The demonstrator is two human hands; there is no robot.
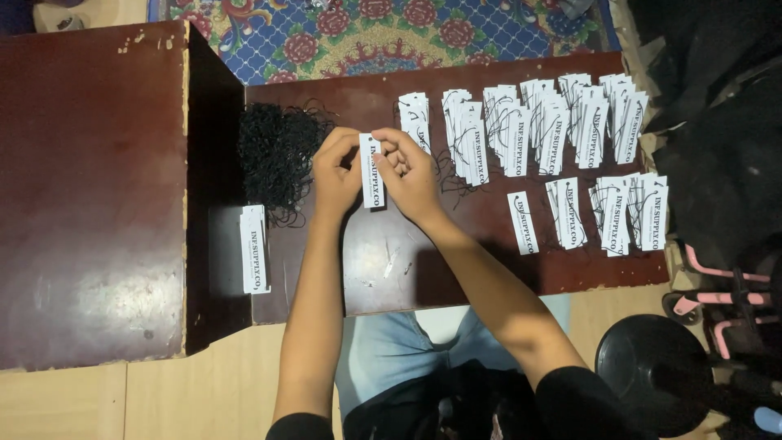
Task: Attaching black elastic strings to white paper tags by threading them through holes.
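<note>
Both hands meet over the dark red-brown low table [456,253]. My left hand [336,175] and my right hand [411,175] pinch one narrow white paper tag [371,175] with black print between them, held upright above the tabletop. A tangled pile of thin black strings [277,155] lies just left of my left hand. To the right of my right hand stand several stacks of the same white tags [521,122] with black strings on them, in two rows. A small stack of plain white tags [254,248] lies near the table's left end.
A taller dark wooden box or table [90,195] stands on the left. A patterned blue and red carpet [383,33] lies beyond the table. A round black stool [652,371] and pink metal frame [717,301] are at the lower right. Dark cloth is heaped at the right edge.
</note>
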